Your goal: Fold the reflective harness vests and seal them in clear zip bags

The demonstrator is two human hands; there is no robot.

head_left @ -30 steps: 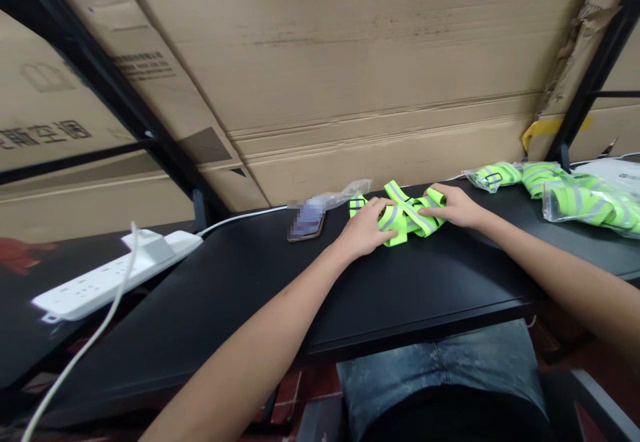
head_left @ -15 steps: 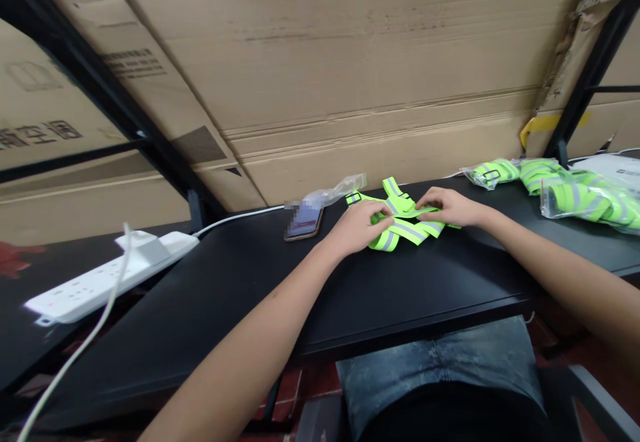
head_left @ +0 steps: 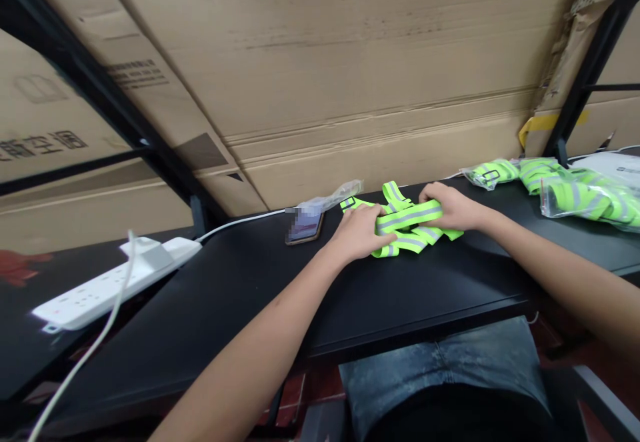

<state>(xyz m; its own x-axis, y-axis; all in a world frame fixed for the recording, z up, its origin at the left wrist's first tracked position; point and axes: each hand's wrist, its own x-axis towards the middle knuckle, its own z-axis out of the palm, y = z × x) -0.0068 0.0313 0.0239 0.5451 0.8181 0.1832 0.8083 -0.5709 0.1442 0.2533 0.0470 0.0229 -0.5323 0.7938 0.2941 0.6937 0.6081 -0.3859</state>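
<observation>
On the black desk point(head_left: 225, 282), a neon-yellow reflective strap vest point(head_left: 415, 245) lies just under the fingers point(head_left: 373, 214). The left hand point(head_left: 357, 232) presses it down with fingers closed, and the right hand point(head_left: 450, 207) pinches its grey-striped band point(head_left: 409, 217), so it cannot slide.

2 hands: left hand point(head_left: 357, 232), right hand point(head_left: 450, 207). 1 reflective vest point(head_left: 413, 225) under them. Far right of desk point(head_left: 425, 302): 3 green bundles, 2 bagged: small bundle point(head_left: 490, 174), large bundle point(head_left: 590, 205); middle bundle point(head_left: 537, 174), bag unclear. Far edge: 1 phone point(head_left: 305, 229), 1 crumpled plastic bag point(head_left: 333, 197). Left: 1 power strip point(head_left: 100, 295), 1 plug point(head_left: 147, 252).
</observation>
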